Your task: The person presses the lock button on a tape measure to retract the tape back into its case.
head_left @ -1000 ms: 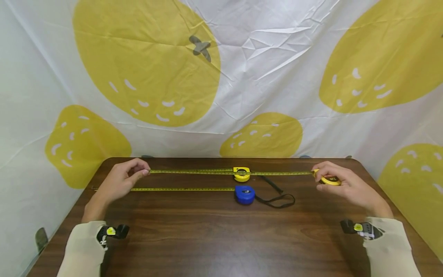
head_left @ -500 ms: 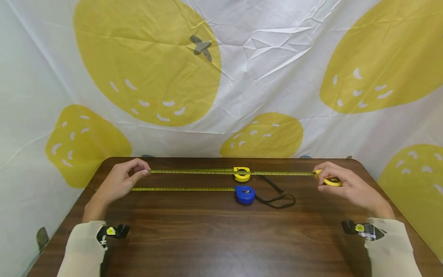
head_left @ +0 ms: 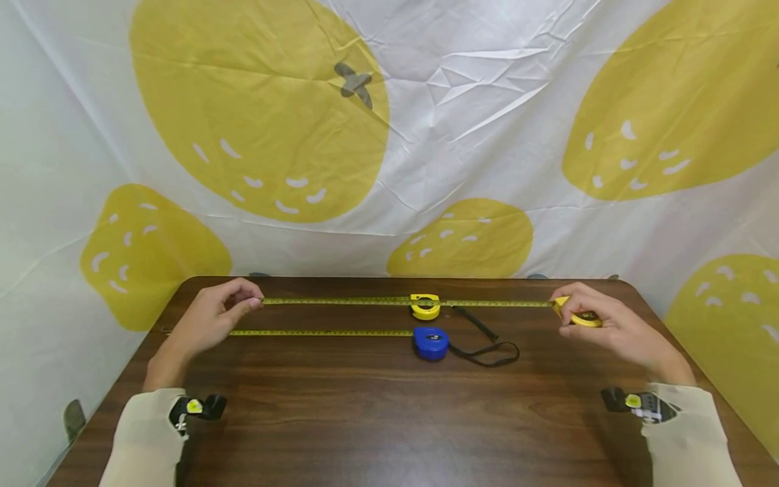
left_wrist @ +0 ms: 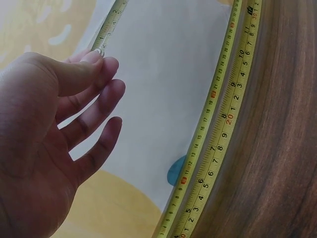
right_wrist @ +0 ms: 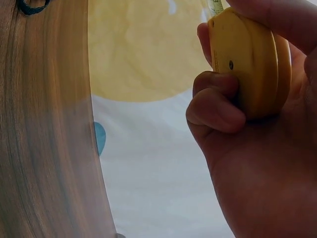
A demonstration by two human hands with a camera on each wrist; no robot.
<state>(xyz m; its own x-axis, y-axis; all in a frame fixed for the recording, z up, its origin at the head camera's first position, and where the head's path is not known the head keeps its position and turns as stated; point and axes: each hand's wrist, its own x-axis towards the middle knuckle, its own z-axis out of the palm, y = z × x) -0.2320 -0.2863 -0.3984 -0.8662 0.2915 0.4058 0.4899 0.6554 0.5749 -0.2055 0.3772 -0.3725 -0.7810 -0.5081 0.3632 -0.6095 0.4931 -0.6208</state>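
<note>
My left hand [head_left: 222,308] pinches the hooked end of a tape blade [left_wrist: 111,22] between thumb and forefinger; its other fingers are spread loosely. The yellow tape measure [right_wrist: 257,64] that this blade comes from is gripped in my right hand [head_left: 599,321], fingers and thumb wrapped round the case. Between the hands the blade runs nearly straight, crossing in front of a second yellow tape measure [head_left: 426,313] in the head view. That one lies on the table with its blade drawn out leftward. Nearer me lies a blue tape measure [head_left: 431,343], its extended blade [head_left: 328,333] passing behind my left wrist.
Both lying tape measures have black straps; the blue one's strap [head_left: 493,358] forms a loop to its right. The dark wooden table [head_left: 389,419] ends at a hanging white cloth [head_left: 316,250] printed with yellow fruit. More cloth hangs at both sides.
My right hand and its tape measure have shifted very slightly right. The held blade now sits a touch higher in the middle. The left hand and the lying tape measures stay put.
</note>
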